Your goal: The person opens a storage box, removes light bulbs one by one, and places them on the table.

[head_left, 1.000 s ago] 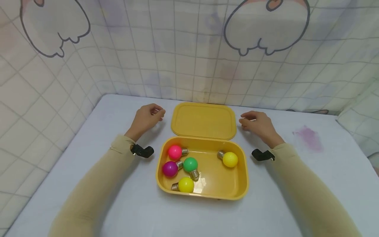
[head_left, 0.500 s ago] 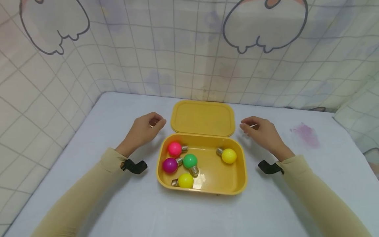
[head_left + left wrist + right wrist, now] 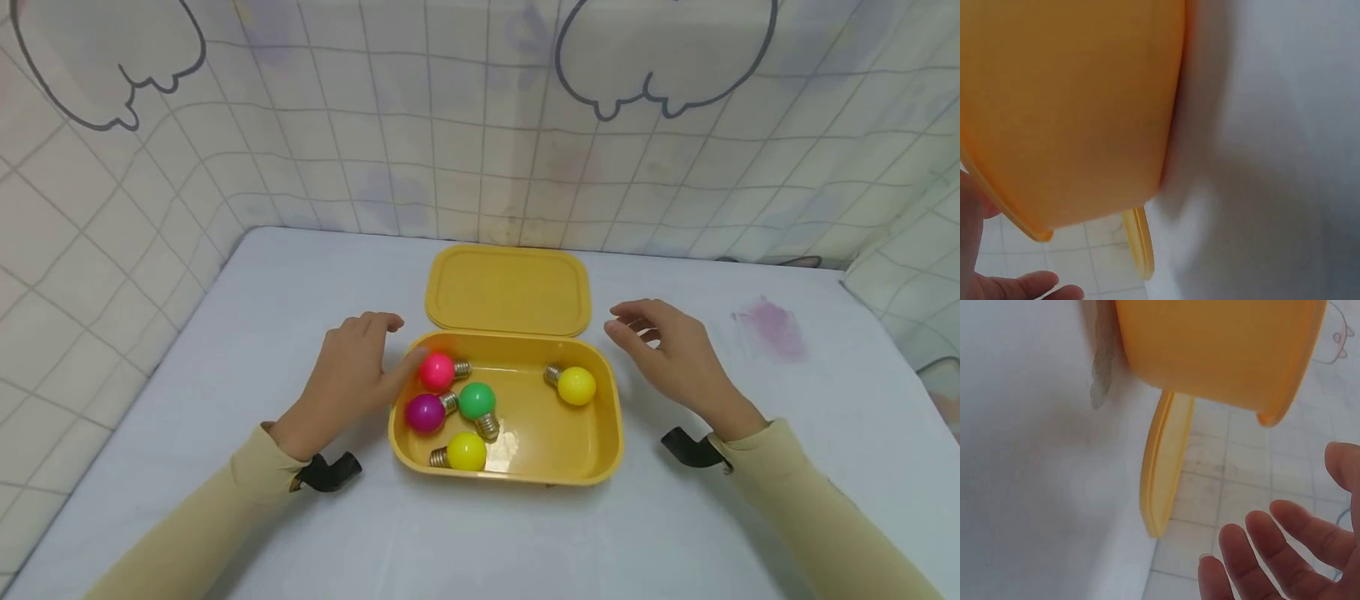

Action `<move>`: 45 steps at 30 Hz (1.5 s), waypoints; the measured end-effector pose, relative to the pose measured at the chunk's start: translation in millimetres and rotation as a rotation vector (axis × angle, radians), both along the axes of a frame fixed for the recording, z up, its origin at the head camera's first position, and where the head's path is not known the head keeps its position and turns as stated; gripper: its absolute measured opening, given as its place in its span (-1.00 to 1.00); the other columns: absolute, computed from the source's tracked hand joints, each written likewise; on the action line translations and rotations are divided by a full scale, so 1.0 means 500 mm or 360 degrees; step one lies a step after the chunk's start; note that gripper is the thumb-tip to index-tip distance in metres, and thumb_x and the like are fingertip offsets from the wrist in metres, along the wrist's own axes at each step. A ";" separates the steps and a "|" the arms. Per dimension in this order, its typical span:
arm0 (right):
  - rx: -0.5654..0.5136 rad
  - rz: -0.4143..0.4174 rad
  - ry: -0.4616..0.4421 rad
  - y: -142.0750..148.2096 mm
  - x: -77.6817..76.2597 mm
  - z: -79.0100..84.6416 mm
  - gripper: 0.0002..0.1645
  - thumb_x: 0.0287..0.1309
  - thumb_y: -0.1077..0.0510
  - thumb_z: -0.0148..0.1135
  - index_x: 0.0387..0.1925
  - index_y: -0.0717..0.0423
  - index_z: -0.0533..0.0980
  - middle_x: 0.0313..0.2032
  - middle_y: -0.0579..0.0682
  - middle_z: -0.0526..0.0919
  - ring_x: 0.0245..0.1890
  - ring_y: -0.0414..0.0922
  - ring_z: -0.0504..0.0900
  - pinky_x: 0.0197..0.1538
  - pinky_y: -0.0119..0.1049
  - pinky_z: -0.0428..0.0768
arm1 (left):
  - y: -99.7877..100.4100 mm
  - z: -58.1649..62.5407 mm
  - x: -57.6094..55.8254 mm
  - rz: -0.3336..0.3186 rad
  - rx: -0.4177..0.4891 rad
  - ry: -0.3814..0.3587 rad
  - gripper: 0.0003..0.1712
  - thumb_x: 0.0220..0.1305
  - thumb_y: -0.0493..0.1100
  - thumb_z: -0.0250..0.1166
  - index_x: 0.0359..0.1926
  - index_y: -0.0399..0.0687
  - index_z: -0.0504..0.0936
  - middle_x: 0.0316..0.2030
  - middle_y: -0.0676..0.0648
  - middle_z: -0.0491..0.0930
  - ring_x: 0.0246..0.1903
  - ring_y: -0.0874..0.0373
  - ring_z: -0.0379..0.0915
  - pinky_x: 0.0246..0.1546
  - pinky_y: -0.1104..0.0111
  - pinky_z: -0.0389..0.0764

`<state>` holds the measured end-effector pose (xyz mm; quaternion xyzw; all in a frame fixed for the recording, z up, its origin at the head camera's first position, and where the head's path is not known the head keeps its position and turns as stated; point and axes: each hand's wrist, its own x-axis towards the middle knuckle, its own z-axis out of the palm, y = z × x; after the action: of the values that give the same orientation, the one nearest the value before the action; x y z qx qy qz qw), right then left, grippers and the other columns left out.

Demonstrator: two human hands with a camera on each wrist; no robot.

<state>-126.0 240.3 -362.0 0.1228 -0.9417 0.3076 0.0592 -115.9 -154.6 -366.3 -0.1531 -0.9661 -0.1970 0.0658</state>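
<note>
1. Grid-patt. cloth point(image 3: 60, 333), at L side & rear.
2. Tabletop point(image 3: 225, 350), whitish, bears all items below.
3. L sleeve point(image 3: 195, 517), tan, to wrist.
4. L wrist pc. point(image 3: 330, 473), blk., on inner side of wrist.
5. L hand point(image 3: 341, 379): no grip; fingers relaxed, reaching fwd. beside box's L wall, thumb over L rim nr. pink bulb. Thumb contact w/ bulb or rim: can't tell.
6. Box point(image 3: 551, 442), ylw., rect. w/ rounded corners, upright, open top, btwn. the hands; holds 5 bulbs, all lying on its floor.
7. Purple bulb point(image 3: 425, 413), L side of box, cap to R & slightly rearward.
8. Pink bulb point(image 3: 437, 372), rear L corner, just behind purple, cap to R.
9. Ylw. bulb no. 1 point(image 3: 467, 452), nr. front wall, cap to L.
10. Green bulb point(image 3: 477, 401), R of purple, cap fwd. to wearer.
11. Lid point(image 3: 508, 292), ylw., flat on table, just behind box.
12. Ylw. bulb no. 2 point(image 3: 576, 386), R part of box, apart from other 4, cap to L & rear.
13. R hand point(image 3: 675, 358): holds nothing; fingers loosely bent & spaced (cf. R wrist view), R of box & lid, clear of both.
14. R wrist pc. point(image 3: 692, 450), blk.
15. R sleeve point(image 3: 825, 508), tan.
16. Stain point(image 3: 772, 329), pinkish, on tabletop, R of R hand.
</note>
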 end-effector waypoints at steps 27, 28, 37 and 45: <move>-0.0021 0.0342 0.0582 -0.076 0.062 0.033 -0.49 0.11 0.17 0.50 0.11 0.14 0.61 -0.03 0.01 0.71 0.00 -0.06 0.70 0.06 -0.27 0.66 | 0.013 -0.020 0.037 -0.0128 -0.0388 0.0303 -0.69 0.33 -0.04 0.11 -0.18 -0.24 0.50 -0.33 -0.18 0.53 -0.20 -0.12 0.45 0.01 0.01 0.48; -0.0023 0.0354 0.0579 -0.079 0.063 0.034 -0.49 0.11 0.17 0.50 0.12 0.13 0.61 -0.03 0.01 0.71 0.01 -0.07 0.70 0.08 -0.34 0.65 | 0.013 -0.020 0.037 -0.0129 -0.0394 0.0302 -0.71 0.33 -0.05 0.10 -0.21 -0.23 0.49 -0.36 -0.16 0.51 -0.21 -0.11 0.44 0.01 0.02 0.48; -0.0059 0.0426 0.0480 -0.113 0.070 0.047 -0.49 0.11 0.14 0.52 0.11 0.10 0.60 -0.01 0.00 0.70 -0.03 -0.10 0.67 0.06 -0.17 0.68 | 0.013 -0.018 0.034 -0.0160 -0.0459 0.0274 -0.76 0.33 -0.07 0.09 -0.30 -0.20 0.44 -0.47 -0.11 0.39 -0.26 -0.08 0.42 0.01 0.05 0.49; -0.0123 0.0482 0.0294 -0.141 0.075 0.046 -0.53 0.18 0.09 0.49 0.11 0.06 0.60 0.01 -0.09 0.68 -0.13 -0.16 0.71 -0.02 -0.18 0.74 | 0.017 -0.015 0.029 -0.0187 -0.0457 0.0215 -0.78 0.32 -0.08 0.09 -0.29 -0.18 0.43 -0.47 -0.09 0.35 -0.29 -0.03 0.37 0.01 0.07 0.47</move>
<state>-88.6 169.6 -338.8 0.2886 -0.8905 0.3364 0.1030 -101.3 -146.0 -373.8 -0.2301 -0.9671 -0.0498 0.0966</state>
